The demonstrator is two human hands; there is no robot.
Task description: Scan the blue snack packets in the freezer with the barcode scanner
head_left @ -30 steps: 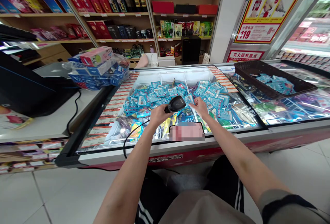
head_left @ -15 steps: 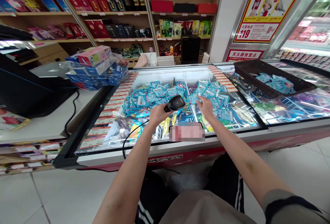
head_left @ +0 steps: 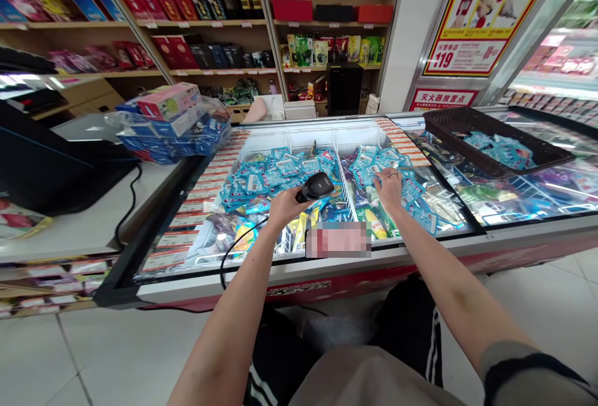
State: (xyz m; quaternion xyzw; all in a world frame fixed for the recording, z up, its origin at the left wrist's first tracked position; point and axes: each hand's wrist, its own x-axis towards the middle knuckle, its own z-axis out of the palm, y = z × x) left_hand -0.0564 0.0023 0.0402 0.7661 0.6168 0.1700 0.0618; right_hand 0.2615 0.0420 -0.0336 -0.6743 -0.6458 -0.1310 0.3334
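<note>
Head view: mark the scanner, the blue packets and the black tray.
scanner (head_left: 316, 185), head view, on its black head.
blue packets (head_left: 280, 169), head view, on the middle of the pile in the freezer's left compartment.
black tray (head_left: 451, 127), head view, on the bare floor at its left end.

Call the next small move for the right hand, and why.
Probably pinch one blue packet and lift it toward the scanner: the right hand lies on the packets in the freezer, right compartment, while the left hand holds the scanner beside it.
</note>
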